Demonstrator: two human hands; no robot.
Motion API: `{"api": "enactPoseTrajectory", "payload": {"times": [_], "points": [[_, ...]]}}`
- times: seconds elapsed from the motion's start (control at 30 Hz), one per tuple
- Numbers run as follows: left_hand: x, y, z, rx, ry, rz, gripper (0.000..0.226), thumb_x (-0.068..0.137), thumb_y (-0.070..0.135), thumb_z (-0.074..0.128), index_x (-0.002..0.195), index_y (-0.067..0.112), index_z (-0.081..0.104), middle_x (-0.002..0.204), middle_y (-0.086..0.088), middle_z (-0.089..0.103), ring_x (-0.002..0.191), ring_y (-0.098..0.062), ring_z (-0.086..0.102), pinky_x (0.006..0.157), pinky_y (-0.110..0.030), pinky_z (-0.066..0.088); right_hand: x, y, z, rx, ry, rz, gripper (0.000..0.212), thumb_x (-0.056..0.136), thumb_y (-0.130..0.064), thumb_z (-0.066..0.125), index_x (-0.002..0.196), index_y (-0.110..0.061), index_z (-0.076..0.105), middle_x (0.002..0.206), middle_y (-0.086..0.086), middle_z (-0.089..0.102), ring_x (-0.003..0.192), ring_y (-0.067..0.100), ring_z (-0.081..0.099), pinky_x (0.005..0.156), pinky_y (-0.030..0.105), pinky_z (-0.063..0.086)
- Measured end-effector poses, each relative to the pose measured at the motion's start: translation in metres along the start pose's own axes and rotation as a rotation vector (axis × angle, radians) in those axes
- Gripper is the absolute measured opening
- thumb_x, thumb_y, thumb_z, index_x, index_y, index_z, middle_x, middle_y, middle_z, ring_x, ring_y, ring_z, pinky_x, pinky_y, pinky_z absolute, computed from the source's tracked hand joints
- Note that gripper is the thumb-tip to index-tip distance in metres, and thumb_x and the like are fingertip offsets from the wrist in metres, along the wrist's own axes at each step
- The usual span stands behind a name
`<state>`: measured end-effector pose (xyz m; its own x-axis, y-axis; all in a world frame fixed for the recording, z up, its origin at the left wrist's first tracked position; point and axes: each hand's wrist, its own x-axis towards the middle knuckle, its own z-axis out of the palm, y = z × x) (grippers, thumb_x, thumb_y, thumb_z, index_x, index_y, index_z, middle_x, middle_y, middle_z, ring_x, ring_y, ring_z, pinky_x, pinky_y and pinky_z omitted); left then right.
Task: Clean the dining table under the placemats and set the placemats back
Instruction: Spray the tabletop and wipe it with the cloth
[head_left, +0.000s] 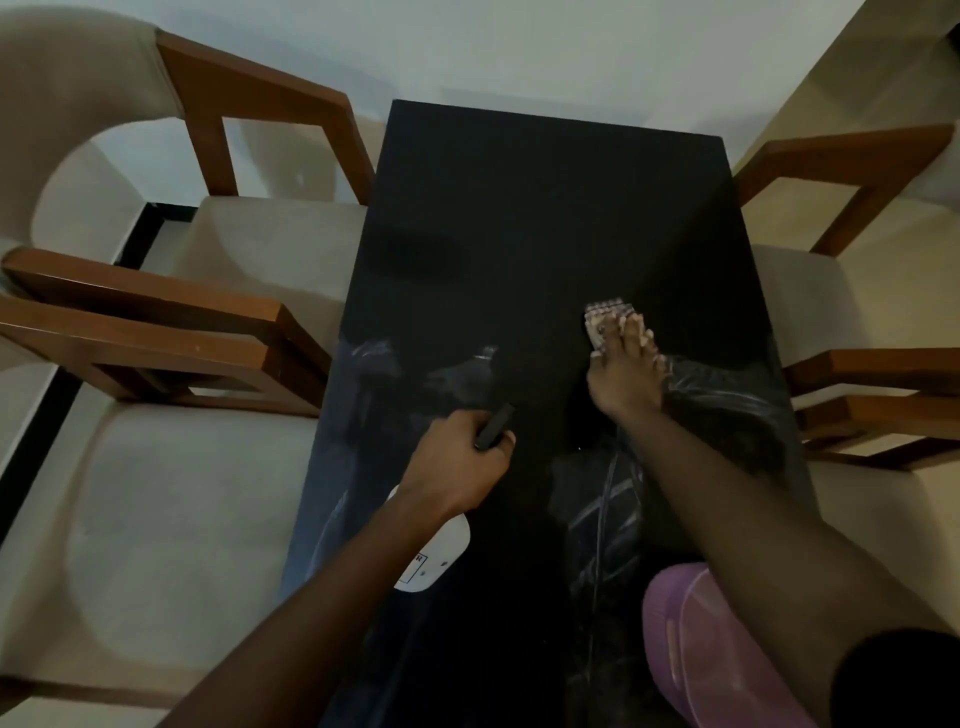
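Note:
A large matte black placemat (545, 218) covers the far part of the glossy dark dining table (358, 467). My left hand (457, 462) is closed on the placemat's near edge, which is raised a little off the table. My right hand (626, 374) presses flat on a small pale, bumpy cleaning cloth (605, 317) at the right side, where the matte black meets the shiny surface. Whether the cloth lies on the mat or on the bare table cannot be told.
A white labelled object (434, 558) lies under my left wrist. A purple plastic item (701, 660) sits at the near right. Wooden armchairs with beige cushions flank the table, two on the left (171, 332) and two on the right (872, 395).

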<state>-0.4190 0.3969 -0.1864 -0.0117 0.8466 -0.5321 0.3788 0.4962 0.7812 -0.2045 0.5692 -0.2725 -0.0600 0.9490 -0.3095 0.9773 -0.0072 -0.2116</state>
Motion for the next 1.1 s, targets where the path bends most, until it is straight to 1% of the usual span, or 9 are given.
{"api": "enactPoseTrajectory", "payload": {"times": [0.1, 0.27, 0.37, 0.53, 0.67, 0.73, 0.87, 1.0, 1.1], "points": [[-0.004, -0.004, 0.007, -0.011, 0.055, 0.013, 0.019, 0.103, 0.032, 0.061, 0.093, 0.018, 0.069, 0.087, -0.019, 0.074, 0.059, -0.018, 0.061, 0.056, -0.032, 0.05, -0.038, -0.035, 0.026, -0.046, -0.04, -0.168, 0.066, 0.108, -0.036, 0.036, 0.167, -0.028, 0.009, 0.175, 0.007, -0.007, 0.161, 0.034, -0.003, 0.128, 0.058, 0.007], [-0.019, -0.007, 0.007, -0.08, 0.05, -0.012, 0.016, 0.105, 0.028, 0.06, 0.097, 0.019, 0.071, 0.079, -0.01, 0.075, 0.058, -0.014, 0.068, 0.053, -0.028, 0.054, -0.157, -0.019, 0.043, -0.246, -0.333, -0.881, 0.062, 0.11, -0.038, 0.031, 0.166, -0.03, 0.006, 0.174, 0.002, -0.01, 0.159, 0.028, -0.017, 0.128, 0.05, -0.008], [-0.03, -0.017, 0.003, -0.064, 0.062, -0.037, 0.025, 0.104, 0.031, 0.06, 0.089, 0.013, 0.069, 0.072, -0.012, 0.068, 0.061, -0.023, 0.063, 0.059, -0.036, 0.053, -0.151, 0.022, 0.029, -0.38, -0.378, -1.12, 0.055, 0.112, -0.041, 0.027, 0.165, -0.038, 0.012, 0.174, -0.006, -0.011, 0.161, 0.022, -0.01, 0.13, 0.048, -0.001], [-0.044, -0.034, -0.007, -0.14, 0.094, -0.119, 0.027, 0.106, 0.028, 0.059, 0.096, 0.004, 0.067, 0.072, -0.015, 0.065, 0.058, -0.02, 0.06, 0.051, -0.027, 0.048, -0.057, 0.014, -0.004, -0.294, -0.371, -0.827, 0.062, 0.111, -0.044, 0.033, 0.165, -0.043, 0.004, 0.174, -0.01, -0.012, 0.16, 0.018, -0.009, 0.129, 0.048, 0.006], [-0.048, -0.041, -0.011, -0.173, 0.109, -0.139, 0.028, 0.106, 0.028, 0.058, 0.095, 0.004, 0.068, 0.071, -0.007, 0.064, 0.054, -0.015, 0.057, 0.05, -0.025, 0.047, -0.021, -0.037, 0.007, -0.106, -0.22, -0.382, 0.065, 0.11, -0.038, 0.034, 0.166, -0.034, 0.003, 0.175, -0.001, -0.011, 0.161, 0.028, -0.007, 0.129, 0.052, 0.004], [-0.048, -0.043, -0.013, -0.173, 0.144, -0.141, 0.03, 0.106, 0.029, 0.058, 0.093, 0.004, 0.068, 0.071, -0.008, 0.064, 0.055, -0.016, 0.057, 0.051, -0.025, 0.048, -0.037, -0.067, 0.028, -0.084, -0.135, -0.301, 0.065, 0.109, -0.039, 0.033, 0.167, -0.03, 0.004, 0.175, 0.001, -0.01, 0.161, 0.03, -0.007, 0.129, 0.055, 0.002], [-0.045, -0.049, -0.017, -0.195, 0.232, -0.114, 0.029, 0.104, 0.031, 0.06, 0.09, 0.008, 0.07, 0.076, -0.019, 0.071, 0.054, -0.022, 0.059, 0.052, -0.033, 0.049, -0.109, -0.095, 0.065, -0.191, -0.132, -0.667, 0.063, 0.108, -0.031, 0.037, 0.166, -0.024, 0.014, 0.175, 0.005, -0.002, 0.161, 0.031, -0.005, 0.129, 0.055, 0.003], [-0.047, -0.051, -0.026, -0.195, 0.237, -0.091, 0.022, 0.105, 0.029, 0.059, 0.091, 0.017, 0.072, 0.075, -0.012, 0.072, 0.052, -0.011, 0.06, 0.05, -0.025, 0.047, -0.143, -0.076, 0.07, -0.239, -0.24, -1.2, 0.043, 0.11, -0.035, 0.041, 0.152, -0.025, 0.045, 0.168, 0.007, 0.031, 0.159, 0.03, 0.017, 0.129, 0.053, 0.015], [-0.049, -0.054, -0.031, -0.209, 0.238, -0.091, 0.025, 0.106, 0.033, 0.059, 0.093, 0.015, 0.07, 0.074, -0.017, 0.067, 0.051, -0.013, 0.057, 0.049, -0.026, 0.044, -0.102, -0.074, 0.055, -0.265, -0.221, -1.17, 0.05, 0.11, -0.039, 0.039, 0.16, -0.035, 0.032, 0.173, -0.003, 0.016, 0.161, 0.021, 0.008, 0.131, 0.047, 0.008]]}}
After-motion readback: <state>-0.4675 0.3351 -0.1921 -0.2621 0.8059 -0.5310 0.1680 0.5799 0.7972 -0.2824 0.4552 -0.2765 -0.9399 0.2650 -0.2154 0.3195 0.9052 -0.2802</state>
